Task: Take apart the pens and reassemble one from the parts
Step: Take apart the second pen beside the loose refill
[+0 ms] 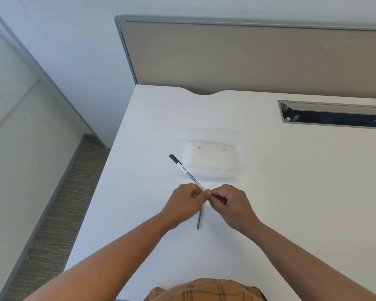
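Note:
A white whiteboard marker (188, 173) with a black tip points up and to the left above the white desk (291, 192). My left hand (186, 203) grips its lower barrel. My right hand (230, 202) pinches the marker's rear end, fingertips touching those of the left hand. A thin blue pen part (198, 220) lies on the desk just below my hands, its upper end hidden behind the left hand.
A clear plastic container (214, 156) stands on the desk just beyond the marker, with a few tiny dark bits inside. A cable slot (334, 115) is cut into the desk at the back right. The desk's left edge drops to carpeted floor (59, 203). A grey partition (248, 55) backs the desk.

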Demonstrator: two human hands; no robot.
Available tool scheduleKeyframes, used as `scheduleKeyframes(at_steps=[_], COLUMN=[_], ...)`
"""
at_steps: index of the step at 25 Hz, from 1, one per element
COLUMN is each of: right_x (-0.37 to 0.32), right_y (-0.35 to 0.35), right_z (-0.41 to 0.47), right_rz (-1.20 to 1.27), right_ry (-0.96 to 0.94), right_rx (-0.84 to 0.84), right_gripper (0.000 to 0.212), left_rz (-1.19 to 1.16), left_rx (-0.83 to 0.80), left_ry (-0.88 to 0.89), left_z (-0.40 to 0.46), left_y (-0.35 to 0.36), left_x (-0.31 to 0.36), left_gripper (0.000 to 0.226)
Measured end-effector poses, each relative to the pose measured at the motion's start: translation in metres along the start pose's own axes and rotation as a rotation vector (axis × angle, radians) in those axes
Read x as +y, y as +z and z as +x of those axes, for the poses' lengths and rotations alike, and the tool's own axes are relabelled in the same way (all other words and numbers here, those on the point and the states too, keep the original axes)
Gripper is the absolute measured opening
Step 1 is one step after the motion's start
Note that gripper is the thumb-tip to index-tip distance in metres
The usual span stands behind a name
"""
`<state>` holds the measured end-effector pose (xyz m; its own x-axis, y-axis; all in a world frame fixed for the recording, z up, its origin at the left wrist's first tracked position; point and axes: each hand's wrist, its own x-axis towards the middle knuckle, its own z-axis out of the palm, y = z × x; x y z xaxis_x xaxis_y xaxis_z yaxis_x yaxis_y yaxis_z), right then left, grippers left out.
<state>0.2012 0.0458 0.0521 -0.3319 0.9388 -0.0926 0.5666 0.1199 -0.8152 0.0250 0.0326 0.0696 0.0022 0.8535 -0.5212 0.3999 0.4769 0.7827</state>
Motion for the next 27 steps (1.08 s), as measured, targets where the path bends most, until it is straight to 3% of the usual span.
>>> scheduleKeyframes(at_steps=[2, 3, 5, 7, 10, 13, 27], right_x=[0.002, 0.003, 0.003, 0.001, -0.003, -0.001, -0.006], right_y=[-0.004, -0.006, -0.008, -0.008, -0.007, -0.009, -0.023], right_z=[0.001, 0.002, 0.004, 0.005, 0.005, 0.004, 0.001], right_rz=[0.006, 0.003, -0.021, -0.040, -0.060, -0.081, -0.213], right_ry=[0.004, 0.003, -0.012, -0.035, -0.054, -0.051, -0.030], right_rx=[0.006, 0.004, -0.013, -0.051, -0.104, -0.119, -0.251], right_gripper=[0.012, 0.011, 0.011, 0.013, 0.014, 0.011, 0.017], left_rz=[0.487, 0.684, 0.919, 1.082, 1.211, 1.166, 1.036], left_rx=[0.100, 0.214, 0.389, 0.361, 0.176, 0.084, 0.040], left_ry=[0.092, 0.248, 0.693, 0.892, 0.822, 0.741, 0.605], left_z=[-0.006, -0.008, -0.007, 0.005, 0.016, 0.012, 0.006], left_y=[-0.007, -0.011, -0.022, -0.032, -0.037, -0.035, -0.031], left_x=[0.011, 0.015, 0.017, 0.010, 0.000, -0.005, -0.009], left_gripper=[0.059, 0.055, 0.035, 0.026, 0.015, 0.022, 0.026])
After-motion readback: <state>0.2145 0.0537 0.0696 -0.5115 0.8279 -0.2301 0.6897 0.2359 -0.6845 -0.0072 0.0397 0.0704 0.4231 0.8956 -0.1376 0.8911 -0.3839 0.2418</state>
